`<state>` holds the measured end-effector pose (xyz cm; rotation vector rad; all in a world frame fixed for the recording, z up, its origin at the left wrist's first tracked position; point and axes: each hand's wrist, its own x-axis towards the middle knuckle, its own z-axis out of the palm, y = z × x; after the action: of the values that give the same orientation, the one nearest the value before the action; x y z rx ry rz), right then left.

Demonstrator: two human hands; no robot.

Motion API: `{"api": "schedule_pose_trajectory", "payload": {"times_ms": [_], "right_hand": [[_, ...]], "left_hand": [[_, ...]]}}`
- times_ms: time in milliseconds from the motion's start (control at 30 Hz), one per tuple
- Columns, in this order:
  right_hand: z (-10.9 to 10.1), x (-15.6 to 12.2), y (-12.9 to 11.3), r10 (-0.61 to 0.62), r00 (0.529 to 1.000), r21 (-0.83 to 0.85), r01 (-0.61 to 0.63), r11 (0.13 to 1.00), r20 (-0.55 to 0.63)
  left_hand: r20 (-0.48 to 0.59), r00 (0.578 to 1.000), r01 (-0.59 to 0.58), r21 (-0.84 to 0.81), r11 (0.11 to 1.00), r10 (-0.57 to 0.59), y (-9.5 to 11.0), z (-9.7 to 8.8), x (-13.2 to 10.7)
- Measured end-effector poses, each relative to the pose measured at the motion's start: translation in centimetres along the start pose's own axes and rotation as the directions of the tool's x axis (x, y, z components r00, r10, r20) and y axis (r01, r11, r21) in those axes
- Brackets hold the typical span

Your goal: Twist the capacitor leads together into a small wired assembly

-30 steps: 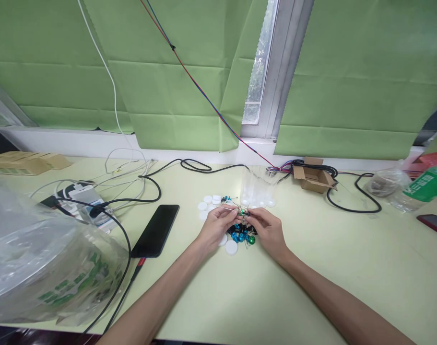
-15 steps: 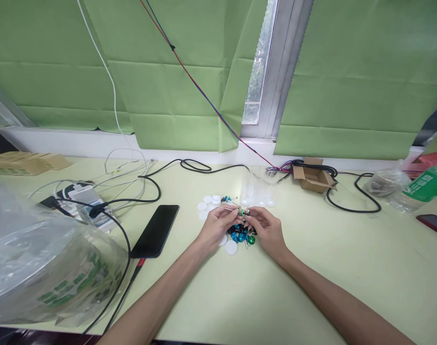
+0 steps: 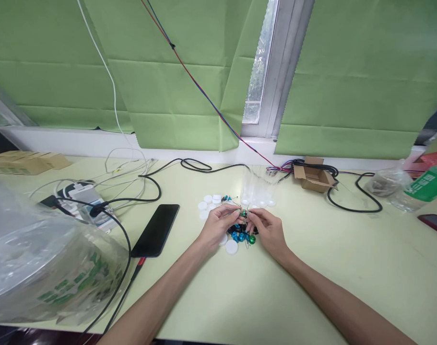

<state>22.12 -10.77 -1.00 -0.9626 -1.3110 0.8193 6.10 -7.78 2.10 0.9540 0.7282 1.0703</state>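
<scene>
My left hand [image 3: 220,221] pinches a small green-and-black beaded piece [image 3: 243,213] with thin pale strands sticking out. Thumb and fingertips of my right hand [image 3: 267,226] close on the piece's other side. Its exact kind is too small to make out. Directly below lies a pile of blue beads [image 3: 241,236] and black bits, partly hidden by my fingers. A shiny green bead [image 3: 252,239] sits at the pile's right edge. White round discs [image 3: 231,247] lie beside my left hand, and several more are behind it, near a small blue-and-black cluster [image 3: 227,198].
Clear plastic tubes [image 3: 256,187] lie behind my hands. To the left are a black phone [image 3: 156,231], a power strip [image 3: 92,206] with cables, and a large plastic bag [image 3: 53,268]. An open cardboard box [image 3: 314,181] and a green-labelled bottle [image 3: 423,187] stand at right.
Both hands stay over the pile. My right fingers have shifted slightly around the small beaded piece, which now looks more upright between the fingertips.
</scene>
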Motion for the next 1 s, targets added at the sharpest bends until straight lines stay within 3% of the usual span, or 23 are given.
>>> {"api": "schedule_pose_trajectory", "payload": {"times_ms": [300,633,867,1000], "right_hand": [[-0.04,-0.04,-0.33,0.072,0.997,0.052,-0.073,0.996,0.025],[-0.21,-0.02,-0.55,0.024,1.000,-0.039,-0.024,0.999,0.008],[0.20,-0.01,-0.13,0.058,0.997,0.078,-0.055,0.995,-0.043],[0.12,-0.01,-0.02,0.021,0.999,0.056,-0.020,0.998,-0.024]], "left_hand": [[0.006,1.000,-0.010,0.030,1.000,0.010,0.14,0.30,-0.24],[0.018,1.000,-0.007,0.033,0.999,0.006,0.03,0.27,-0.23],[0.032,0.999,-0.027,0.021,0.999,0.027,-0.39,0.06,0.00],[0.027,0.999,-0.027,0.026,0.999,0.026,-0.45,0.00,0.07]]}}
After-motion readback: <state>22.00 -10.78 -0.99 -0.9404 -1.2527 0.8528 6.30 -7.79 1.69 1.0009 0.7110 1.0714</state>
